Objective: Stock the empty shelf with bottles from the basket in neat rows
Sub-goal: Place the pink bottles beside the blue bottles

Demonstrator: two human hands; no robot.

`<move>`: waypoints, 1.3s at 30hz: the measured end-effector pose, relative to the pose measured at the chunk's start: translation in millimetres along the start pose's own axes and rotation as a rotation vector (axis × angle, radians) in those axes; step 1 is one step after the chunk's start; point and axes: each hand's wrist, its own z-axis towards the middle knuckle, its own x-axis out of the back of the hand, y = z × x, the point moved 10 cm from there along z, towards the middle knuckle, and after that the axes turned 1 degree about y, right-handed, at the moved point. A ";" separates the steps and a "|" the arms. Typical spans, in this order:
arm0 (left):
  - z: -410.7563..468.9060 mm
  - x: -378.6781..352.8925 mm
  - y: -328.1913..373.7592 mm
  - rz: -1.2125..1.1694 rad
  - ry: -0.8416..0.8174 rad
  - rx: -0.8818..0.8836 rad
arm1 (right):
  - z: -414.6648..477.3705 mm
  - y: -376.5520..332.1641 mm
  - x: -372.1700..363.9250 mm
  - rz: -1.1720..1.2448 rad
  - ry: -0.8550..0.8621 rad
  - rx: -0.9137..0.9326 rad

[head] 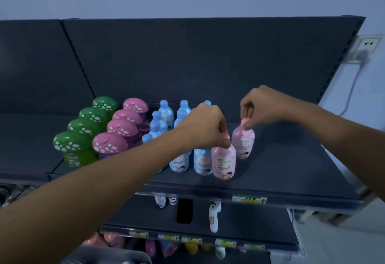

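The left hand (pixel 205 126) pinches the cap of the front pink bottle (pixel 223 163); the right hand (pixel 261 105) pinches the rear pink bottle (pixel 243 143) (both upright on the shelf (pixel 291 172)), just right of the blue bottles (pixel 179 160), beyond them pink-capped (pixel 109 142) and green-capped bottles (pixel 69 142).

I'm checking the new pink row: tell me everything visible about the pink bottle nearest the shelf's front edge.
The front pink bottle is rounded, glossy like plastic, with a label of small cartoon figures and unreadable text. It stands upright on the dark shelf, close beside the blue bottles on its left, ahead of the second pink bottle. The left hand pinches its pink cap, mostly hiding it.
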 end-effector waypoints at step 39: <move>109.3 -51.6 -44.3 -0.024 0.090 0.332 | 115.5 64.5 -18.8 0.062 0.098 0.058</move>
